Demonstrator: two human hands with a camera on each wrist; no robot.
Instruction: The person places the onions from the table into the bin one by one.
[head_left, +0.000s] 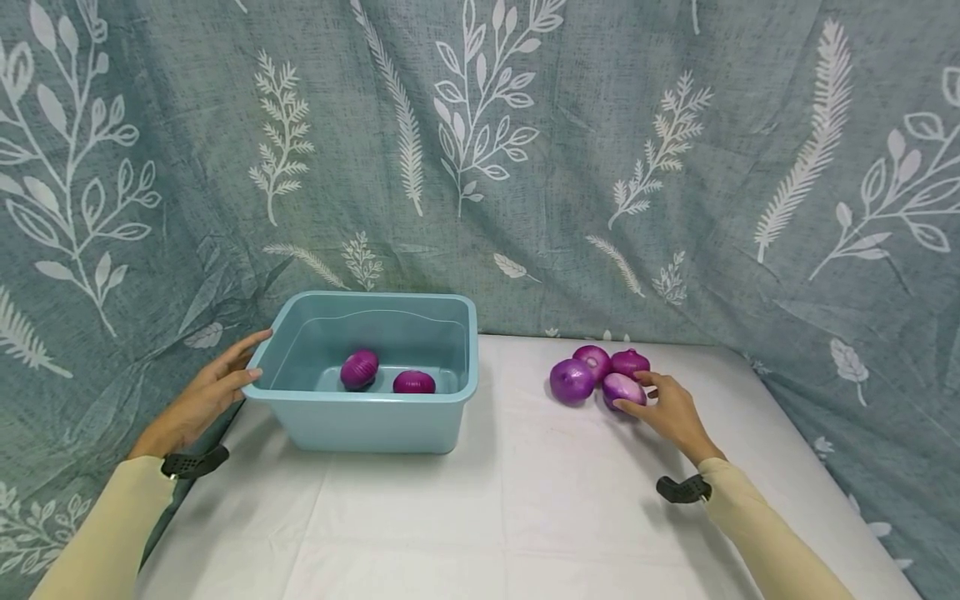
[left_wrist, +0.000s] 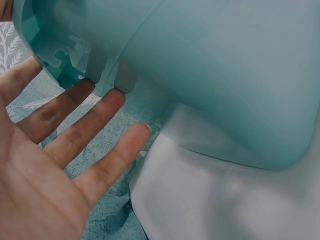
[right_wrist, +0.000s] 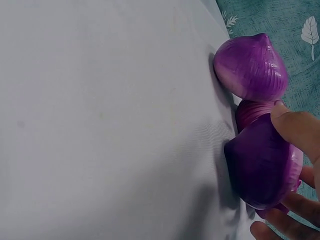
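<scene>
My left hand (head_left: 198, 404) is at the left end of a light blue plastic tub (head_left: 367, 421), its fingers (left_wrist: 85, 127) fairly straight and touching the side near the rim. Inside the tub lie two red onions, one onion (head_left: 360, 369) upright to the left and another onion (head_left: 414, 382) on its right. Over on the right, my right hand (head_left: 671, 412) holds a purple onion (head_left: 622, 390) between thumb and fingers, low at the table. Touching or close by are a larger onion (head_left: 572, 382), an onion (head_left: 592, 362) behind, and a pointed onion (head_left: 630, 362).
A white cloth (head_left: 420, 525) covers the table. Green-blue leaf-patterned fabric (head_left: 555, 208) hangs behind and along both sides. Black wrist straps (head_left: 684, 489) sit on both wrists.
</scene>
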